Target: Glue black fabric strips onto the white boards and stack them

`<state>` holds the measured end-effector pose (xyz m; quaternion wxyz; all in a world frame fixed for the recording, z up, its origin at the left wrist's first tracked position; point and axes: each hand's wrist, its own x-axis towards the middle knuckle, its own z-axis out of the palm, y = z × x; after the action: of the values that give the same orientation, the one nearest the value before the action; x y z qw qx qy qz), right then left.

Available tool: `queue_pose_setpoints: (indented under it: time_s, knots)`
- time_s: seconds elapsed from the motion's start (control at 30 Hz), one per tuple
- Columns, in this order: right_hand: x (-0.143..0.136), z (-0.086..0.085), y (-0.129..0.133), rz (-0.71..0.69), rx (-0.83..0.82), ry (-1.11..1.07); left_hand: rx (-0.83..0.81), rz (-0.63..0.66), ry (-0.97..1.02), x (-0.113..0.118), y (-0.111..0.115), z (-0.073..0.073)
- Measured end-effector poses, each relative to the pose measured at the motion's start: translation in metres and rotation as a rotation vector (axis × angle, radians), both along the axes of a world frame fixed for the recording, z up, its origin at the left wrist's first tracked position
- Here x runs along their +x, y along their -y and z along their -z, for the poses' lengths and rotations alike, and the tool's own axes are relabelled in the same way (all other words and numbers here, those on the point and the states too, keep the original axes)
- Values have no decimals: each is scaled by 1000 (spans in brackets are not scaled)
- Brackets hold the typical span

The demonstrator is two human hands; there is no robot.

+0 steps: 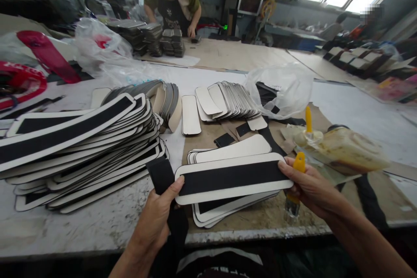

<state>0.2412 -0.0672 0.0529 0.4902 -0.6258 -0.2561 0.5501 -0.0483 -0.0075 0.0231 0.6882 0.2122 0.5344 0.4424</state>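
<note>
A long white panel with a black strip (231, 178) is held level between both hands, above a small stack of similar panels (208, 219). My left hand (159, 213) pinches its left end, thumb on top; a black band (161, 176) hangs beside that hand. My right hand (302, 182) grips the right end, thumb on top, and also has a yellow-handled brush (299, 163) among its fingers, bristles pointing down. Plain white panels (241, 147) lie just behind the held one. To the left rises a large pile of white panels with black strips (84, 139).
Small white pieces (228, 100) stand in a row behind, beside curved grey pieces (169, 100). A clear plastic bag (293, 91) and a glue-stained container (352, 150) with a second yellow handle (308, 119) are at the right. A person (172, 0) works across the table.
</note>
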Motion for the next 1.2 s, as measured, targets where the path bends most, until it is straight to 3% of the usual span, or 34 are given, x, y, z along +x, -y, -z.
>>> queue_pose_setpoints:
  time_s: [0.23,0.47,0.7,1.0,1.2]
  knots:
    - [2,4,5,47,8,-151,-38,-17,147,2,5,2]
    - [7,15,7,41,-80,162,77,81,10,4,9,8]
    - [5,15,8,-83,-28,357,9,102,-205,0,8,8]
    - [8,12,10,-251,27,463,-156,81,-279,5,6,8]
    - [7,10,11,-231,52,486,-85,87,-168,4,12,10]
